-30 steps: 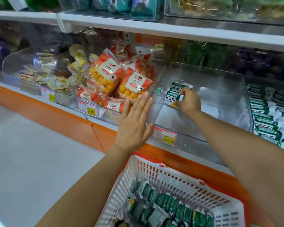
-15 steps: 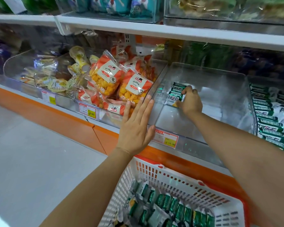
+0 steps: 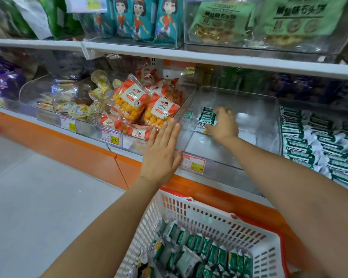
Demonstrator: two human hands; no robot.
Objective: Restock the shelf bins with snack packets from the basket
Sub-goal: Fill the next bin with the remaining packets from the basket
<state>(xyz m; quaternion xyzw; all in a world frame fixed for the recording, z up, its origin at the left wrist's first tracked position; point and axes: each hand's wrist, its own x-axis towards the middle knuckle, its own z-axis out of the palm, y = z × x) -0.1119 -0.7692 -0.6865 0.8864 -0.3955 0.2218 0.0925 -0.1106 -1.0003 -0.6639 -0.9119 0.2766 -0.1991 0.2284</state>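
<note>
1. Far left on the lower shelf, a clear tub (image 3: 28, 91) holds yellow-lidded cups (image 3: 78, 110) and small wrapped snacks.
2. Next to it, orange bags (image 3: 133, 101) of yellow puffs are heaped in their own compartment, with a price tag (image 3: 111, 137) on its front.
3. The left hand (image 3: 161, 155) is held flat with its fingers straight and close together. It is at the front edge where the orange bags' compartment meets the bin to its right. It grips nothing, and whether the palm touches the plastic cannot be told.
4. Below, the white basket (image 3: 189, 209) with an orange rim sits against the shelf base. Green packets (image 3: 205, 255) lie in it, many in a row on edge.
5. The middle bin (image 3: 249, 125) is clear plastic, and most of its floor is bare.
6. A small stack (image 3: 207, 119) of green packets stands near the bin's left wall, towards the back, touching the floor.
7. The right hand (image 3: 223, 125) reaches into that bin, its fingers curled round the stack's right side and gripping it.
8. Far right, the full bin (image 3: 317, 141) is packed with rows of the same green packets.
9. On the shelf above are teal bags (image 3: 141, 19) and pale green bags (image 3: 219, 19).
</note>
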